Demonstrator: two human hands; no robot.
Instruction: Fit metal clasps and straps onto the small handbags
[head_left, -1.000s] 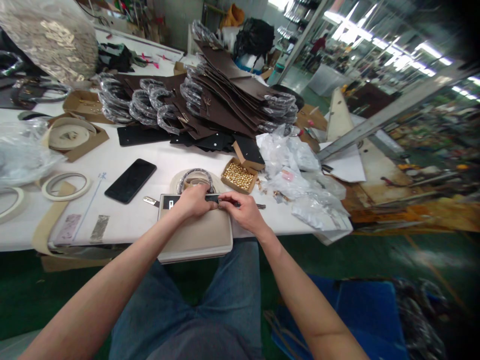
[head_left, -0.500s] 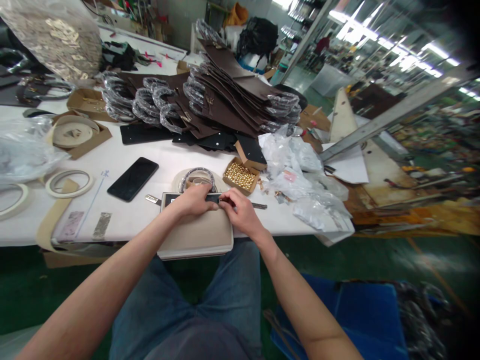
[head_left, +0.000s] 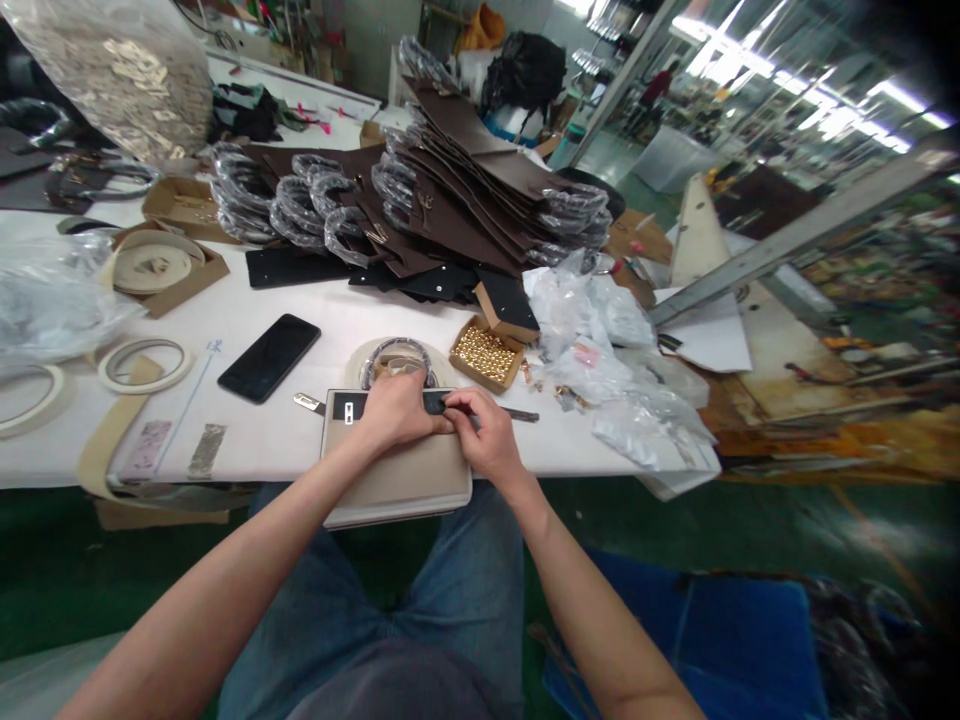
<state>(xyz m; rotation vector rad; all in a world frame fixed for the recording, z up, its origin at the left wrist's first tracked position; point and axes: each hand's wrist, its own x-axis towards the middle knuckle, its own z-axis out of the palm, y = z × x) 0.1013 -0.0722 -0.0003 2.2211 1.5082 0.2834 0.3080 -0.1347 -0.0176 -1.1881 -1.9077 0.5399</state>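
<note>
A beige bag panel (head_left: 397, 478) lies at the table's near edge, partly over my lap, with a black strip (head_left: 349, 406) along its top. My left hand (head_left: 401, 410) presses down on that strip, fingers curled over it. My right hand (head_left: 484, 432) pinches at the strip's right end and grips a thin dark tool (head_left: 519, 413) whose shaft sticks out to the right. A plastic-wrapped handle (head_left: 396, 352) curves up just behind my left hand. Whatever sits under my fingertips is hidden.
A small cardboard box of gold studs (head_left: 484, 353) stands behind my hands, a black phone (head_left: 268, 356) to the left. Tape rolls (head_left: 144, 362), crumpled plastic bags (head_left: 600, 350) and a tall stack of brown bag panels (head_left: 465, 190) crowd the white table (head_left: 247, 440).
My right hand has slid left along the strip until it touches my left hand. The view has shifted slightly; the panel stays in place.
</note>
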